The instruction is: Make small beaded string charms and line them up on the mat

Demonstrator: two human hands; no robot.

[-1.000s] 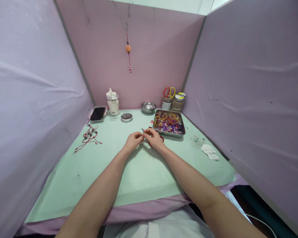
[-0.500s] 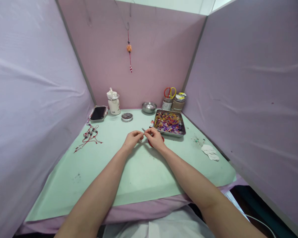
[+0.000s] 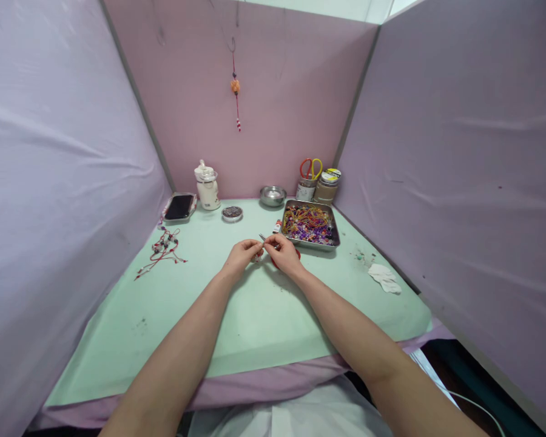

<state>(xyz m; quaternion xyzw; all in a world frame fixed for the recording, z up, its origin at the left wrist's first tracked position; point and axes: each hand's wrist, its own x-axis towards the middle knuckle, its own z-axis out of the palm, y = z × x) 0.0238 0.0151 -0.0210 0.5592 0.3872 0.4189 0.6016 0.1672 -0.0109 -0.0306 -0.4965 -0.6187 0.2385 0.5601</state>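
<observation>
Both of my hands meet over the middle of the green tabletop, fingertips nearly touching. My left hand (image 3: 242, 256) is closed in a pinch, and a small beaded piece (image 3: 257, 258) hangs below its fingers; its detail is too small to make out. My right hand (image 3: 284, 253) is closed around red-handled scissors (image 3: 299, 254). Their metal tip (image 3: 261, 236) points up and left past the fingertips, while the palm hides most of them. Just behind the right hand stands a metal tray (image 3: 316, 246) full of colourful beads and cords.
Beaded red cords (image 3: 164, 246) lie at left, near a phone (image 3: 179, 207) in a tray. A white bottle (image 3: 208, 189), a round dish (image 3: 232, 214), a steel bowl (image 3: 273, 196) and jars (image 3: 326, 188) line the back. Crumpled white tissue (image 3: 384, 278) lies at right.
The camera view has shifted very slightly. My hands keep almost the same pose, with only a small movement of the fingers and the beaded piece.
</observation>
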